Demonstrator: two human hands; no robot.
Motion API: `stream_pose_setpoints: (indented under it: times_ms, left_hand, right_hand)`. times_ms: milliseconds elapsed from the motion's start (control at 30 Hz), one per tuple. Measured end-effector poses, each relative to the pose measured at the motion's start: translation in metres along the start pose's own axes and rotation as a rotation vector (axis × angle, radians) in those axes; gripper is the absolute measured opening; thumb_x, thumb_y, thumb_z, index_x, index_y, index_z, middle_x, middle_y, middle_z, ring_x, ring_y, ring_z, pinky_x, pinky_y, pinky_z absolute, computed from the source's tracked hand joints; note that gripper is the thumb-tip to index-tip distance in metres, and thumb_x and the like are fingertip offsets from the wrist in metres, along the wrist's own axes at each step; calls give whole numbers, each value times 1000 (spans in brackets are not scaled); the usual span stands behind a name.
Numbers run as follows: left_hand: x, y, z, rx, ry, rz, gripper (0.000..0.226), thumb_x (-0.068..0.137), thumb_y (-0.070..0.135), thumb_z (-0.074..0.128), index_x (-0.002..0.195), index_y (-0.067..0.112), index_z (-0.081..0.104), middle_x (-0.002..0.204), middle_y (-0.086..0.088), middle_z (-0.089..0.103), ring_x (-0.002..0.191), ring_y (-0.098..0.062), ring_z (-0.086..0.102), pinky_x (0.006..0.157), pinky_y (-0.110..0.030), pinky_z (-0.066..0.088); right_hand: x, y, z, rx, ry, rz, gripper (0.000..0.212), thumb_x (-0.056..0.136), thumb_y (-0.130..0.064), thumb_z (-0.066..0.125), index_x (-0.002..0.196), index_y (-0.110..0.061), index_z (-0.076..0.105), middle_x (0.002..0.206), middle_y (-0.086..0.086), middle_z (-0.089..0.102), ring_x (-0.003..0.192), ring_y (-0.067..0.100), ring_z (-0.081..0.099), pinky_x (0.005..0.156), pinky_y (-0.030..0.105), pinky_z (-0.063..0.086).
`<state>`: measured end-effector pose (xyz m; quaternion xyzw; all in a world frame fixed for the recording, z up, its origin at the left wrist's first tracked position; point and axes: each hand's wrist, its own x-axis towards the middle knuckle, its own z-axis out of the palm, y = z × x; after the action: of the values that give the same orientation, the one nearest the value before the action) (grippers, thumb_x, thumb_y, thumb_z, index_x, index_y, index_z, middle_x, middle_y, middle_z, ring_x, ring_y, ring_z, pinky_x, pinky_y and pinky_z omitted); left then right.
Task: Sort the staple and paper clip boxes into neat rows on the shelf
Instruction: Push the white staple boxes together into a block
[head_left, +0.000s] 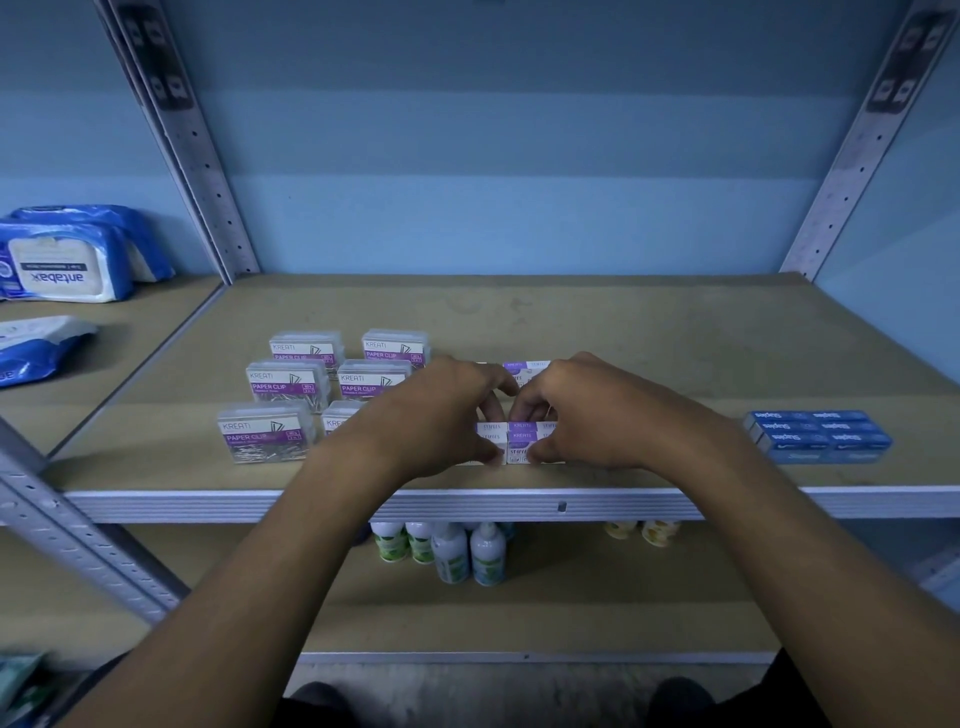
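Several clear paper clip boxes (288, 384) with purple labels stand in two columns on the left of the shelf board (623, 332). Small white and purple staple boxes (519, 441) sit stacked in the middle near the front edge, with more of them (524, 367) behind my hands. My left hand (436, 415) grips the left side of the front stack, fingers curled over it. My right hand (587, 410) grips the right side, thumb at the front. A block of blue staple boxes (821, 435) lies at the right front.
Blue wipe packs (67, 260) lie on the neighbouring shelf at the left. Bottles (452, 551) and small jars (644, 531) stand on the shelf below. Perforated metal uprights (197, 156) frame the bay; the metal front rail (561, 505) runs under my wrists.
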<state>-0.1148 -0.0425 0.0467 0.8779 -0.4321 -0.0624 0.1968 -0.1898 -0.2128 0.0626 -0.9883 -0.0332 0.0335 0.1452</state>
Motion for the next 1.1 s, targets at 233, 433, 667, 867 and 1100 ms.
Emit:
stream_pose_setpoints:
  times_ms: [233,433,667,867,1100]
  left_hand:
    - [-2,4,1,10,16,42,54,72,22,84,120,27,62,99,10,71,91,-9,64,82,-30,54]
    - [-3,3,-11,18,94,111,59,70,42,83,123,30,61,104,11,69,91,-6,61,80,-30,54]
    - [8,-8,-29,40,289,76,52,79,23,79,128,28,61,116,9,67,96,-8,61,86,-29,55]
    - [30,-24,-17,128,237,-20,60,79,19,78,134,25,56,123,5,65,111,-16,59,93,-31,49]
    - [50,-35,-3,148,138,-92,61,78,16,76,134,25,53,121,3,67,117,-19,56,96,-36,49]
  right_hand:
    - [0,-4,0,-26,-5,12,25,79,-27,80,103,-32,76,105,-3,67,94,15,62,75,30,53]
    - [4,-2,-12,93,48,16,22,86,-27,71,107,-25,77,96,-7,72,87,10,68,84,38,59]
    - [27,20,-14,85,265,22,40,89,-21,67,127,-31,65,130,-7,62,117,9,56,94,28,47]
    - [44,29,-3,38,204,54,54,88,-19,71,137,-32,55,142,-4,50,128,16,49,96,27,41]
    - [57,30,6,61,155,67,36,87,-22,69,123,-29,66,128,-1,61,113,17,58,92,33,51]
